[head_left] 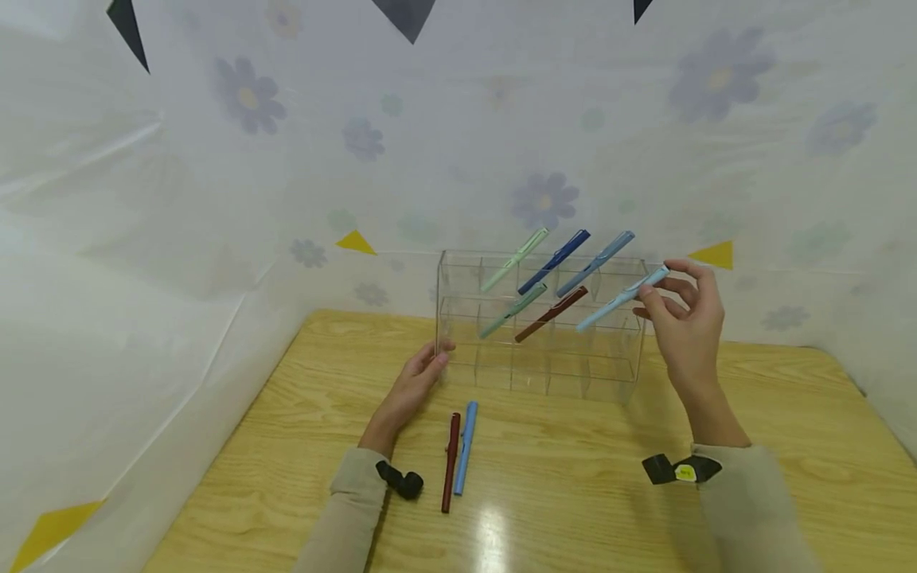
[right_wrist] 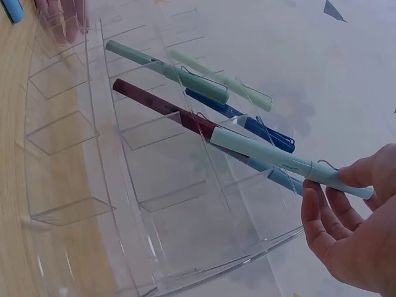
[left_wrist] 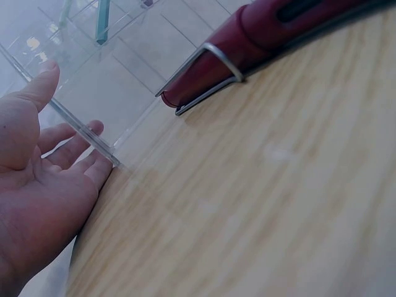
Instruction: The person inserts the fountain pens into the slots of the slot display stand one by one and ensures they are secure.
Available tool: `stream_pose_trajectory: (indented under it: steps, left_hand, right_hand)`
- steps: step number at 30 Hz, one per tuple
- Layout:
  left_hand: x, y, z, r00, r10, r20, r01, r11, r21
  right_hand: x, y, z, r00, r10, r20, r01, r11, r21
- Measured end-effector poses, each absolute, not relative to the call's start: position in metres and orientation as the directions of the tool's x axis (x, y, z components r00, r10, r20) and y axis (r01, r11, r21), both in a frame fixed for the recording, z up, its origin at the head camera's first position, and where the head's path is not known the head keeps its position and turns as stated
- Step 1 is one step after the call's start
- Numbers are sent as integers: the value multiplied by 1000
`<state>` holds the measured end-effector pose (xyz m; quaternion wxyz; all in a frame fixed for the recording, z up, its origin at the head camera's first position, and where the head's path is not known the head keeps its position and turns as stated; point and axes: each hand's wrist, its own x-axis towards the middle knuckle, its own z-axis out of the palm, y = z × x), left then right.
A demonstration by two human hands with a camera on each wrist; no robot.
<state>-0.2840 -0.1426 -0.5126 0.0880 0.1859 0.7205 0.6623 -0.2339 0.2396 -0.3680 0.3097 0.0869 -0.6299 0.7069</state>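
Observation:
A clear acrylic pen rack [head_left: 530,370] with tiers of compartments stands on the table. My left hand [head_left: 417,383] holds its left end, the thumb [left_wrist: 44,86] at the near edge and the fingertips seen through the plastic. At the right end, my right hand [head_left: 689,322] pinches a light blue pen [right_wrist: 272,154] near its clip end. That pen slants over the middle tier, right of a dark red pen [head_left: 552,314] and a green pen [head_left: 513,310]. Behind, on the top tier, lean a pale green pen [head_left: 514,259], a dark blue pen [head_left: 554,262] and a grey-blue pen [head_left: 596,263].
Another dark red pen [head_left: 450,461] and a blue pen [head_left: 466,447] lie side by side on the wooden table [head_left: 573,493], in front of the rack and right of my left wrist. A flower-patterned white sheet [head_left: 458,175] hangs close behind the rack.

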Motion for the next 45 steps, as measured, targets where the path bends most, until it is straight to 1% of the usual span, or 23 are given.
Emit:
stream_pose_trajectory:
  steps: [5, 16, 21, 24, 31, 38, 45]
  left_hand:
    - [-285, -143, -513, -915, 386, 119, 148, 46, 988]
    - [-284, -143, -513, -918, 380, 112, 140, 47, 989]
    - [-284, -143, -514, -919, 379, 111, 140, 51, 989]
    - [-284, -143, -513, -919, 377, 111, 141, 52, 989]
    - [-285, -143, -515, -913, 386, 132, 159, 41, 986]
    - [-284, -143, -514, -912, 389, 129, 156, 40, 987]
    - [-284, -143, -513, -911, 393, 122, 148, 37, 988]
  right_hand:
    - [-247, 241, -365, -804, 338, 490, -519, 6, -855]
    - [-260, 237, -379, -854, 272, 444, -447, 53, -893]
    - [-264, 234, -385, -869, 239, 433, -412, 136, -901]
    - [-264, 230, -387, -869, 218, 445, -403, 210, -891]
    - [-262, 226, -392, -860, 184, 477, -405, 322, -856]
    - [-260, 227, -395, -849, 210, 486, -344, 478, -808]
    - [-258, 228, -394, -815, 256, 520, -332, 530, -781]
